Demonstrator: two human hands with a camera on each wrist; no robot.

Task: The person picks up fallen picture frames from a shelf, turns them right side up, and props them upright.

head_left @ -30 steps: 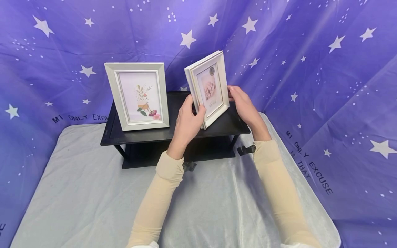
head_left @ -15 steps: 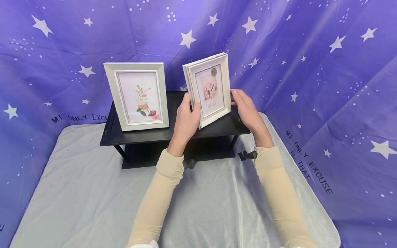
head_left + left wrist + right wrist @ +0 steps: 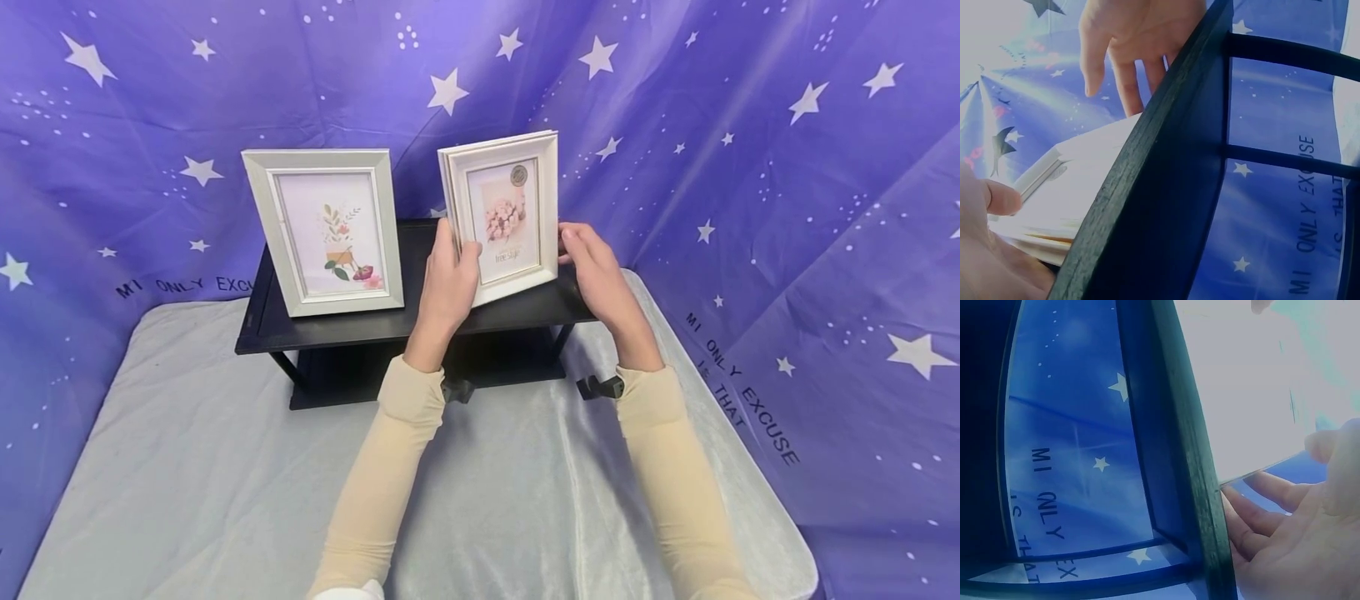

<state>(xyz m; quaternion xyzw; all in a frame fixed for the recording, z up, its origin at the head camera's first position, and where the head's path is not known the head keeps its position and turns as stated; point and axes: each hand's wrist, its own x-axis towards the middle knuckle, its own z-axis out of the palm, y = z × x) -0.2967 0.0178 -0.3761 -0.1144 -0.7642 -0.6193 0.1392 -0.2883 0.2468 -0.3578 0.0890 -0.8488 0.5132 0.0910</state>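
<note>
A white picture frame point(image 3: 512, 218) with a pink flower print stands upright on the right part of a black two-tier shelf point(image 3: 420, 327), angled slightly. My left hand point(image 3: 447, 279) grips its left edge, thumb point(image 3: 1004, 199) on the front and fingers behind. On the other side my right hand point(image 3: 602, 271) has its loosely extended fingers at the frame's right edge; in the left wrist view those fingers point(image 3: 1127, 87) look straight. A second frame point(image 3: 398, 225), pale grey-green with a plant print, leans upright on the shelf's left part.
The shelf stands on a table covered with grey cloth point(image 3: 187, 467). Purple curtains point(image 3: 720, 167) with white stars and lettering surround the table at the back and sides. The shelf's lower tier point(image 3: 352, 375) sits under the top board.
The white frame has turned to face more toward the camera, its right edge swinging rightward. Both hands moved with it; the right hand shifted slightly nearer. The grey-green frame stays put.
</note>
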